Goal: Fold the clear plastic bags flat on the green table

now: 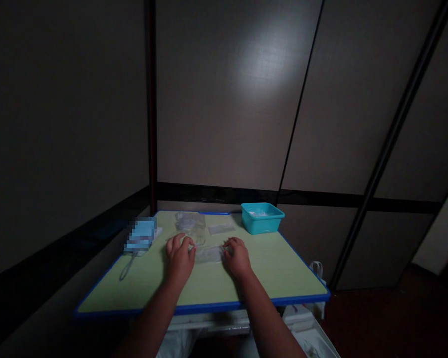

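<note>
A clear plastic bag (pixel 209 254) lies stretched flat between my hands, low over the tabletop or resting on it. My left hand (pixel 180 256) pinches its left end between thumb and fingers. At the opposite end, my right hand (pixel 237 256) has its fingertips closed on the bag's edge. Just beyond my left hand sits a round, see-through thing (pixel 197 235), too faint to name. Another flat clear bag (pixel 221 228) lies farther back on the table. Beside it is a crumpled heap of clear plastic (pixel 190 220).
The pale green table (pixel 276 271) has a blue rim. A turquoise basket (pixel 263 219) with something pale inside stands at the back right. At the left edge lies a blurred-out device (pixel 141 233) with a strap. Dark panels rise behind. White containers (pixel 306 330) sit below right.
</note>
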A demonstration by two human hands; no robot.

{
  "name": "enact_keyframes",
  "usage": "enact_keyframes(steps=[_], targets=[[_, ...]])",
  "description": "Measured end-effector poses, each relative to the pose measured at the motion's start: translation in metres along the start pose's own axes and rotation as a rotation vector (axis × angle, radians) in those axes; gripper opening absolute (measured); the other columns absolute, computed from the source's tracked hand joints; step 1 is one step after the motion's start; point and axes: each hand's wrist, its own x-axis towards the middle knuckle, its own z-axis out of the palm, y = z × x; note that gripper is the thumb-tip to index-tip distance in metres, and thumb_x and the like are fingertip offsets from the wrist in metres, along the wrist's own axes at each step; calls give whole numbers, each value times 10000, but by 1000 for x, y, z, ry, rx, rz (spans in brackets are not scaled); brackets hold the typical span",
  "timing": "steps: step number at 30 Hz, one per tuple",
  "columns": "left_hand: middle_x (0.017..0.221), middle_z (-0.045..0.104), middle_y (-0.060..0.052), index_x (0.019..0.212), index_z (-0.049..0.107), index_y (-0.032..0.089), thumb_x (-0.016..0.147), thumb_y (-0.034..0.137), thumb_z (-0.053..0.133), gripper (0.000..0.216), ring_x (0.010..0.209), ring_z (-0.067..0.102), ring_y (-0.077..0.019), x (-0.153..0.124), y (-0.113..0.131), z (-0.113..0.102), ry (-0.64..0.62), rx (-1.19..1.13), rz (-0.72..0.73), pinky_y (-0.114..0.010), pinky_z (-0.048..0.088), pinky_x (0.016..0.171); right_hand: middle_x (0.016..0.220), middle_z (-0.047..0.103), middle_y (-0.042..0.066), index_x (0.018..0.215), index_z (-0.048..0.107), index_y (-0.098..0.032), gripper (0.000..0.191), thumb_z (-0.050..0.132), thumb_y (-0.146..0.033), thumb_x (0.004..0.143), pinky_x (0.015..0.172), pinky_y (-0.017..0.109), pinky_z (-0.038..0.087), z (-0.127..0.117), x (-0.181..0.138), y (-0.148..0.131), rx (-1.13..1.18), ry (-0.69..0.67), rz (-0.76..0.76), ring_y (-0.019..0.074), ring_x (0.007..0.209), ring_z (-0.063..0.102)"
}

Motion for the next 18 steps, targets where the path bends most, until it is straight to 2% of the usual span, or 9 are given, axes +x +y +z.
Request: enact_keyframes(steps=[4, 10, 18], targets=[[1124, 522, -31, 796, 587, 253, 783, 253, 499, 89, 1121, 355, -244, -2, -3, 10, -109, 55, -50, -384, 288, 923, 1057, 585, 49, 833, 636, -231, 193, 522, -157, 697, 905, 303, 354, 1, 0, 0, -18, -29, 3, 195, 1064, 464], [1219, 466, -17, 929, 599, 328, 773, 336, 531, 171, 1205, 259, -262, -2, -3, 17, -240, 106, -88, -433, 228, 953, 1305, 454, 8, 950, 653, -301, 243, 584, -266, 720, 986, 409, 257, 5, 1, 3, -55, -160, 12, 221, 1235, 318], [1309, 443, -23, 1060, 598, 406, 714, 495, 572, 359, 1269, 217, -287, -2, -6, 23, -322, 135, -67, -450, 163, 1002, 1385, 356, 16, 1078, 593, -330, 310, 549, -339, 771, 983, 472, 227, 6, 0, 1, -137, -244, -9, 233, 1287, 238]])
